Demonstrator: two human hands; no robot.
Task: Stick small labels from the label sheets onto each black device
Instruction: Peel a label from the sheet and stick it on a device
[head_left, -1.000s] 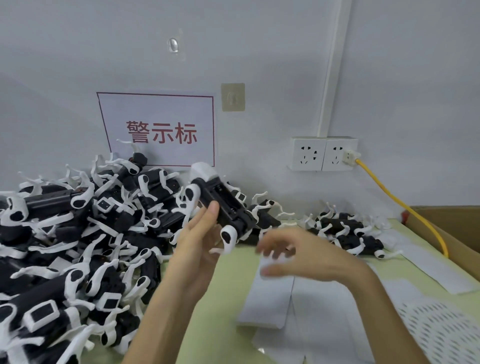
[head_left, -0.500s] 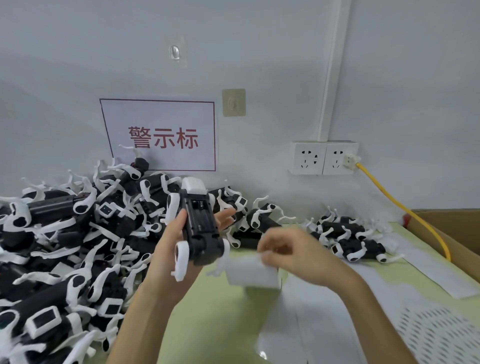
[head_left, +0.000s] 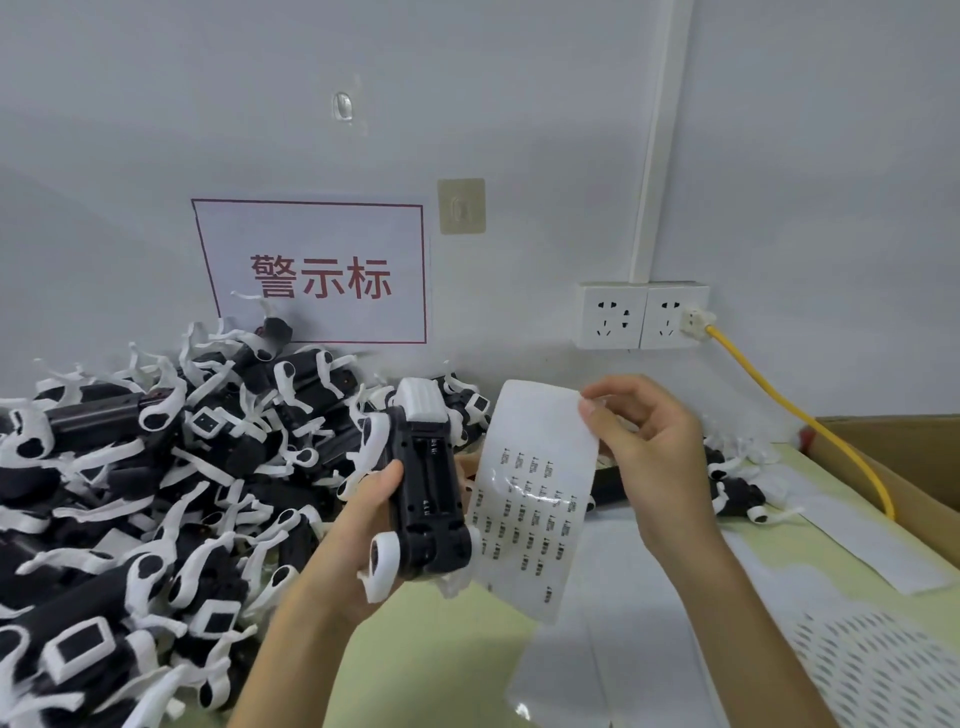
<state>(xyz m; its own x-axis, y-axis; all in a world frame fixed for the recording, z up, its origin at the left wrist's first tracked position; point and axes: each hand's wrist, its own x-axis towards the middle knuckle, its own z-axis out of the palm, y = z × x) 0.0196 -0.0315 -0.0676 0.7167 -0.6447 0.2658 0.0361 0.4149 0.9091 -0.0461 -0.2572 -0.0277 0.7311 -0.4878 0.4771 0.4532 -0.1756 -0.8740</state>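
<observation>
From the head camera, the left grip (head_left: 363, 525) clasps a black device (head_left: 428, 499) above the worktop (head_left: 441, 649). The device has a white cap and straps, and its open battery bay faces the camera. The right grip (head_left: 649, 452) pinches the top corner of a label sheet (head_left: 540, 483) that hangs just beside the device and carries rows of small dark labels. A pile of devices (head_left: 130, 493) covers the green worktop on the left, and a red-lettered sign (head_left: 317, 270) and sockets (head_left: 641, 314) are on the grey wall.

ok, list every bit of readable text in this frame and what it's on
"警示标": red characters on the white, red-bordered sign on the wall.
Label sheet, pinched at its top edge by the right hand: rows of small black print, too small to read.
Black device, held in the left hand: tiny pale marks on the face turned to the camera, too blurred to read.
Nothing else is legible.
</observation>
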